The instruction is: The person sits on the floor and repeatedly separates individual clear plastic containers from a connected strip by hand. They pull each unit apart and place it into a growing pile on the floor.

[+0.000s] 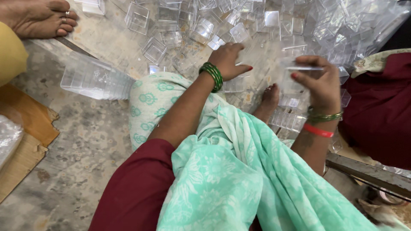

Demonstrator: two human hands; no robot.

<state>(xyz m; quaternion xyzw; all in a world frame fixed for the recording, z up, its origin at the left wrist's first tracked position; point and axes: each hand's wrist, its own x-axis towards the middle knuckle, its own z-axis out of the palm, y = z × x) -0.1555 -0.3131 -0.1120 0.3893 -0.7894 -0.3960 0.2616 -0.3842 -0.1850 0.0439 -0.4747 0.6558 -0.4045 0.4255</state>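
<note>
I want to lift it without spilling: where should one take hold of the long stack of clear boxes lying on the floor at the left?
Probably by its two long sides, from above. The stack of clear boxes lies flat on the floor, with open space around it, so fingers can close across its narrow width near the middle.

Illumination is soft, even daylight of moderate brightness, with only faint, diffuse shadows on the stone floor (85, 141). The heap of clear plastic boxes (299, 25) at far right returns bright glare that merges individual outlines, and the right hand (319, 81) shows motion blur. The wide lens bends lines near the frame edges, and the near mint-green cloth (239, 179) is slightly soft.
</note>
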